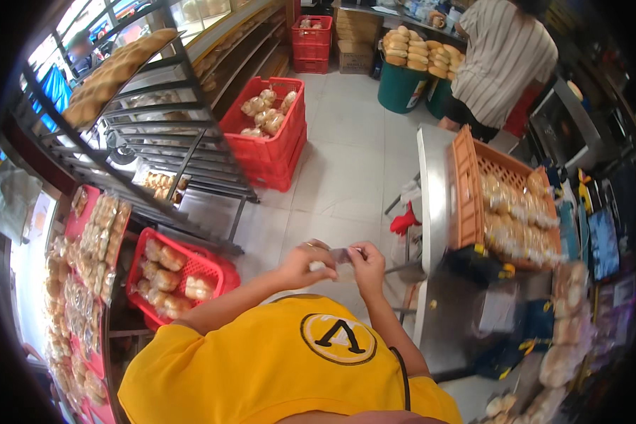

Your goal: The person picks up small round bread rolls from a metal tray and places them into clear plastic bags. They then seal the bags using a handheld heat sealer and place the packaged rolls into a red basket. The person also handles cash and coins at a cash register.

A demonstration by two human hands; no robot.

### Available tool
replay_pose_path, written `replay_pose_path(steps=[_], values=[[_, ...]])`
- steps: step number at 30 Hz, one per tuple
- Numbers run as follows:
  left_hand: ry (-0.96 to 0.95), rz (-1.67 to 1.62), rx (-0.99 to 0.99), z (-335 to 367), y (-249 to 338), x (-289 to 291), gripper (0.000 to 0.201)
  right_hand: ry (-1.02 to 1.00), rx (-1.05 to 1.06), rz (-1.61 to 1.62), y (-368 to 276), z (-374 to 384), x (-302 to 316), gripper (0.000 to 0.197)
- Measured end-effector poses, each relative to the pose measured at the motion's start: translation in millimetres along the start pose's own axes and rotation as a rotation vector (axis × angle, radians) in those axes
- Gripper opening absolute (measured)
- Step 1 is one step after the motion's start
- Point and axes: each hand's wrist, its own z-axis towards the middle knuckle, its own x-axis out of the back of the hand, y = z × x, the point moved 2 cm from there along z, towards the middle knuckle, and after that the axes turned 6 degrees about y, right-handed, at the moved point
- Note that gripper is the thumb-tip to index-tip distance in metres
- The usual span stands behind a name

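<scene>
In front of my yellow shirt, both hands are raised close together. My left hand (305, 263) has its fingers curled in a pinch, with a whitish bit showing at the fingertips. My right hand (368, 267) pinches a small see-through plastic piece (344, 271), which spans the gap between the hands. It looks like a thin bag or wrapper, but its exact kind is too small to tell. To the left of my arm stands a red crate (222, 272) of bagged bread rolls (164, 279).
A metal table (438, 184) at right carries an orange crate (466, 177) of bagged rolls. Stacked red crates (265, 152) and a dark rack (212, 152) stand at left. Green bins (397, 88) heaped with bread are farther off, beside a person (502, 63) in a striped top.
</scene>
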Motion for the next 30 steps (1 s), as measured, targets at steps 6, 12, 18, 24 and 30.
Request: replay_pose_path(steps=[6,12,18,24,30], values=[[0.329,-0.403,0.574,133,-126,40,0.019,-0.109,0.161,0.014,-45,198,-60,0.003],[0.324,-0.639,0.611,310,-262,54,0.012,-0.146,-0.002,-0.018,-21,399,-97,0.010],[0.243,-0.495,0.525,507,-355,89,0.012,0.032,-0.094,0.019,-2,611,-58,0.028],[0.324,-0.439,0.574,655,-487,115,0.012,0.150,-0.341,-0.054,45,817,-41,0.025],[0.597,-0.463,0.725,788,-570,202,0.017,0.036,0.144,-0.273,19,1062,-112,0.023]])
